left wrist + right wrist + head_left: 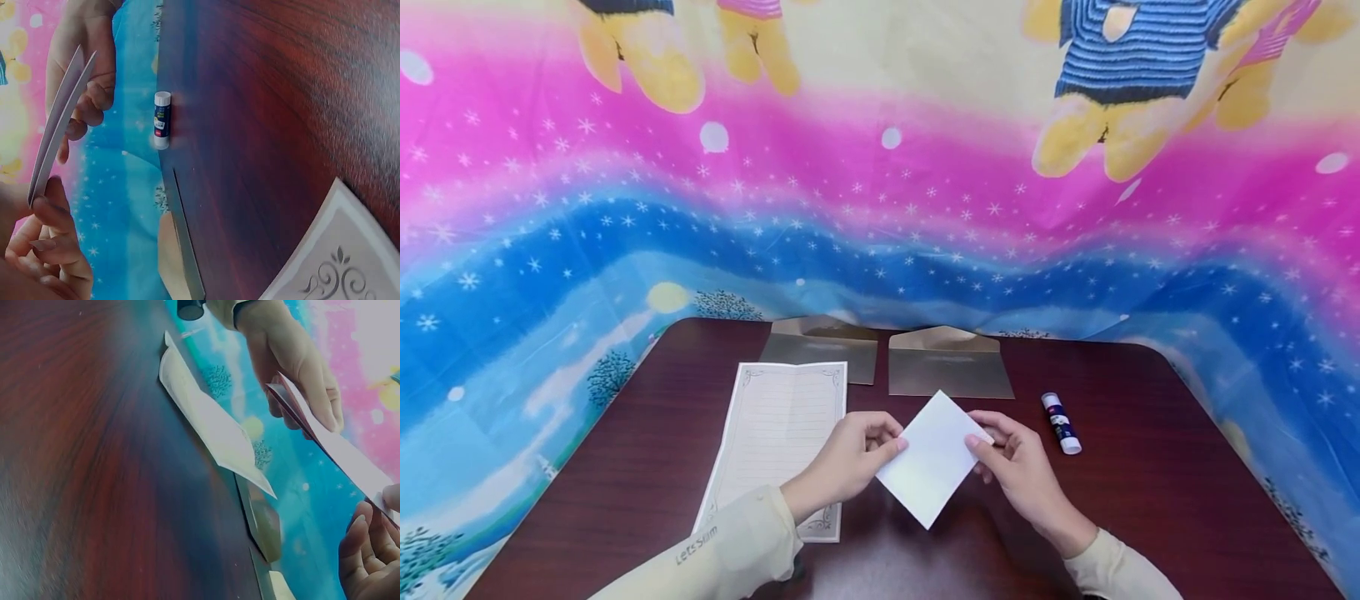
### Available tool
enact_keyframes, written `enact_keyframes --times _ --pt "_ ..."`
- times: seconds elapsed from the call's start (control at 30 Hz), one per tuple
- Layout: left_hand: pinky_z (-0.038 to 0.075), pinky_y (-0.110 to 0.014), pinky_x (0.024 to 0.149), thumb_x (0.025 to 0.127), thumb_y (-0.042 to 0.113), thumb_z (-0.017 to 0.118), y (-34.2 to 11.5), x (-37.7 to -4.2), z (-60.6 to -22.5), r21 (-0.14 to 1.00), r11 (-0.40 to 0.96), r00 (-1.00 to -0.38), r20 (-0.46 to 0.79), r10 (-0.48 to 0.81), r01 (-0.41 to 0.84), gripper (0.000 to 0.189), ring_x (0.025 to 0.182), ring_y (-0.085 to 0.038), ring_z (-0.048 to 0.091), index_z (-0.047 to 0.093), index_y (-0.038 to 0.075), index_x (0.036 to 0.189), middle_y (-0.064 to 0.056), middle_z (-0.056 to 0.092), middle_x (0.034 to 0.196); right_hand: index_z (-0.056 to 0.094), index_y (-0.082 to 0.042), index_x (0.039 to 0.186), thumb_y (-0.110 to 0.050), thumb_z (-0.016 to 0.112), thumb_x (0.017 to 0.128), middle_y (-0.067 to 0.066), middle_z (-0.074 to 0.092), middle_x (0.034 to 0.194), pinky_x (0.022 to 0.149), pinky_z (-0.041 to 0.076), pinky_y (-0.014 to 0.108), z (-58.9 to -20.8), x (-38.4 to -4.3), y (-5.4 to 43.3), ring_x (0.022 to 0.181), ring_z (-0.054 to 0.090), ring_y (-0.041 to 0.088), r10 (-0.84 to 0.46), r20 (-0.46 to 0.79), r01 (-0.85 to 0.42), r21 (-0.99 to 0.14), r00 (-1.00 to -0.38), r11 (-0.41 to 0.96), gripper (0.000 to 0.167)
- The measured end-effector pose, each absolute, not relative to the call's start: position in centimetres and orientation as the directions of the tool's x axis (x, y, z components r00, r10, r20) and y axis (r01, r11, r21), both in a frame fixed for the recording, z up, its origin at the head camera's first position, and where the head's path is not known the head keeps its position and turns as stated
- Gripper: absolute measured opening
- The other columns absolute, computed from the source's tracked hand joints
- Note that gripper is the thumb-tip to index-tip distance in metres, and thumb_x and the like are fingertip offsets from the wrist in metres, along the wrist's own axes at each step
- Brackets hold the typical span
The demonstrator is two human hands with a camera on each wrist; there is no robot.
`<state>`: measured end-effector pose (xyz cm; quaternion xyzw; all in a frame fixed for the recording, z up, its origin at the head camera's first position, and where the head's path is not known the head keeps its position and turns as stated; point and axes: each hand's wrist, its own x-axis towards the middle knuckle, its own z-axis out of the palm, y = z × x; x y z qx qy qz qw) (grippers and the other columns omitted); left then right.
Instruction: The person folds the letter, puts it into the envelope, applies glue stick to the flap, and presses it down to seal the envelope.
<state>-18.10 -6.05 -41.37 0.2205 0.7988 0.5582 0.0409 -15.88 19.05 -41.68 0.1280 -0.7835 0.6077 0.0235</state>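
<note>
A white square of folded paper (928,467) is held up over the table, turned so that one corner points toward the body. My left hand (853,454) pinches its left corner between thumb and fingers. At the opposite corner, my right hand (1018,467) grips it with the thumb on the face and the fingers behind. Seen edge-on in the left wrist view, the folded paper (59,131) has two layers that part at one end. In the right wrist view, the layers of the folded paper (331,440) also stand slightly apart.
A creased, lined sheet with an ornate border (782,433) lies left, partly behind the left arm. Two gold-brown envelopes (823,354) with raised flaps, the other envelope (951,375) beside it, lie at the table's back. A glue stick (1061,423) lies right. Patterned cloth (880,192) hangs behind.
</note>
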Motion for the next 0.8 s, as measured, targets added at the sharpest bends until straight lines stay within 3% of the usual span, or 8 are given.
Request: enact_keyframes --times 0.13,0.33,0.53,0.7,0.8 --pt "0.043 -0.017 0.054 0.095 0.008 0.068 -5.9 -18.2 -41.5 0.937 0.231 -0.922 0.174 0.346 0.264 0.007 0.057 -0.005 0.053 0.07 0.002 0.093 -0.013 0.071 0.076 0.052 0.009 0.133 -0.011 0.061 0.101 -0.01 0.073 0.09 0.058 0.054 0.025 -41.9 -15.9 18.6 0.066 0.062 0.009 -0.169 0.115 -0.143 -0.975 -0.979 0.168 0.039" --pt "0.041 -0.017 0.054 0.095 0.007 0.067 -5.2 -18.2 -41.5 0.96 0.167 -0.939 0.169 0.298 0.226 0.007 0.058 -0.005 0.051 0.068 0.0 0.094 -0.015 0.069 0.077 0.053 0.015 0.125 -0.014 0.057 0.103 -0.008 0.074 0.087 0.062 0.055 0.024 -42.3 -15.5 17.6 0.072 0.065 0.007 -0.182 -0.002 -0.018 -0.994 -0.983 0.108 0.036" --pt "0.046 -0.018 0.057 0.097 0.007 0.064 -4.8 -18.7 -41.6 0.958 0.158 -0.923 0.173 0.344 0.238 0.009 0.061 -0.008 0.056 0.068 -0.002 0.096 -0.019 0.071 0.081 0.059 0.017 0.118 -0.013 0.059 0.102 -0.008 0.073 0.085 0.062 0.055 0.027 -42.6 -15.4 17.4 0.071 0.066 0.007 -0.139 0.026 -0.044 -0.991 -0.99 0.129 0.034" --pt "0.044 -0.021 0.05 0.101 0.007 0.057 -4.8 -20.3 -41.3 0.967 0.149 -0.921 0.143 0.363 0.209 0.013 0.055 -0.018 0.056 0.065 -0.002 0.101 -0.025 0.068 0.08 0.061 0.014 0.116 -0.011 0.06 0.101 -0.01 0.074 0.082 0.061 0.056 0.029 -42.7 -15.7 18.4 0.068 0.066 0.007 -0.066 0.038 -0.049 -0.983 -0.997 0.174 0.029" --pt "0.044 -0.023 0.049 0.101 0.008 0.055 -4.7 -21.9 -41.1 0.968 0.167 -0.936 0.125 0.33 0.188 0.013 0.058 -0.025 0.06 0.064 -0.001 0.102 -0.026 0.07 0.088 0.061 0.014 0.115 -0.011 0.059 0.102 -0.01 0.074 0.081 0.061 0.055 0.028 -42.7 -15.7 19.1 0.067 0.066 0.007 -0.029 0.029 -0.034 -0.982 -0.999 0.184 0.028"
